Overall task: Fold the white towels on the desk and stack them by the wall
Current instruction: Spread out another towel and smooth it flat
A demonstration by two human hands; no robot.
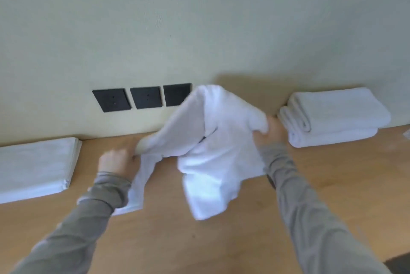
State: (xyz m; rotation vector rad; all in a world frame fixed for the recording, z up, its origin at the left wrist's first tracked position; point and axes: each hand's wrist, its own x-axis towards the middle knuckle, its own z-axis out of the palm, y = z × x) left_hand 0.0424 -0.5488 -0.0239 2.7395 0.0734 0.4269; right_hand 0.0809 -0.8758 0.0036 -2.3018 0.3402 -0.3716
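Observation:
A loose white towel (213, 140) hangs in the air over the middle of the wooden desk (221, 240), bunched and draped. My left hand (115, 160) grips its left edge low, near the desk top. My right hand (271, 131) grips its right edge higher up. A stack of two folded white towels (335, 118) rests against the wall at the right, just beyond my right hand. Part of the held towel trails down onto the desk beside my left sleeve.
A flat folded pile of white cloth (35, 167) lies at the desk's left by the wall. Three black wall plates (144, 97) sit just above the desk behind the towel. A dark object (399, 262) shows at the bottom right corner.

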